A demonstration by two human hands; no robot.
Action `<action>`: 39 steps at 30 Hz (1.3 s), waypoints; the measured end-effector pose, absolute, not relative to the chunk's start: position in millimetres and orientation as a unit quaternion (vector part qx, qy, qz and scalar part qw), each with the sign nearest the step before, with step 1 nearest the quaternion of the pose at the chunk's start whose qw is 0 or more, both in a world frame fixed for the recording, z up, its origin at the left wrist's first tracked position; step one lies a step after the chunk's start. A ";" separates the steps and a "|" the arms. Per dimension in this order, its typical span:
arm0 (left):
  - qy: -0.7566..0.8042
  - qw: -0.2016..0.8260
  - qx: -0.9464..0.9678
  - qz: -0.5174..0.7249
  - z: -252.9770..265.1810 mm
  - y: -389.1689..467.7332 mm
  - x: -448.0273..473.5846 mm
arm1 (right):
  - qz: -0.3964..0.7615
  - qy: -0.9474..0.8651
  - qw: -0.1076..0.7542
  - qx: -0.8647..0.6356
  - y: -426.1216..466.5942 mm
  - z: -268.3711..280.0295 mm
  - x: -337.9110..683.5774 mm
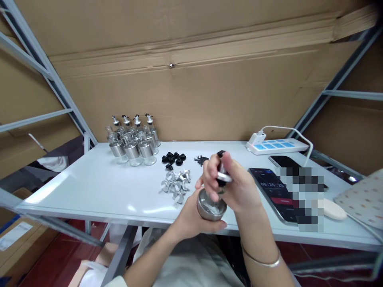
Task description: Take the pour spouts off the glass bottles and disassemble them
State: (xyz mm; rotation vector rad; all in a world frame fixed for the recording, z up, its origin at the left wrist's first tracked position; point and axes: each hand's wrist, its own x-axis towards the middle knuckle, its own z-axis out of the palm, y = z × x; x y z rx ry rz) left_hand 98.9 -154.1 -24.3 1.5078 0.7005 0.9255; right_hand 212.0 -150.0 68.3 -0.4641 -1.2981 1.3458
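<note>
Right hand (239, 187), pinching a pourer (224, 177), partly hides the bottle (211, 209) left hand (190, 215) clasps beside silver spouts (175, 185).

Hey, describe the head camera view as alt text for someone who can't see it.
A person's left hand holds a glass-and-metal bottle while the right hand grips a pour spout above it. On the white table are more bottles, black caps and silver parts, with phones and a power strip on the right.
</note>
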 end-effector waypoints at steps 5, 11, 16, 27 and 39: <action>0.310 0.579 0.623 0.424 -28.1 -158.8 99.4 | 0.562 -0.353 0.721 -0.201 -149.8 60.3 213.6; 0.286 0.545 0.691 0.378 -20.7 -163.7 71.0 | 0.525 -0.193 0.790 -0.250 -149.4 6.7 237.4; 0.249 0.540 0.723 0.353 -8.6 -162.0 23.5 | 0.522 -0.115 0.796 -0.283 -144.1 -26.3 248.9; 0.533 0.114 0.573 0.612 48.6 -108.6 -88.6 | 0.555 -0.077 0.775 -0.292 -146.3 -33.5 251.4; 0.717 0.069 0.381 0.580 4.7 46.1 -181.3 | 0.569 -0.119 0.760 -0.290 -148.4 -37.2 247.2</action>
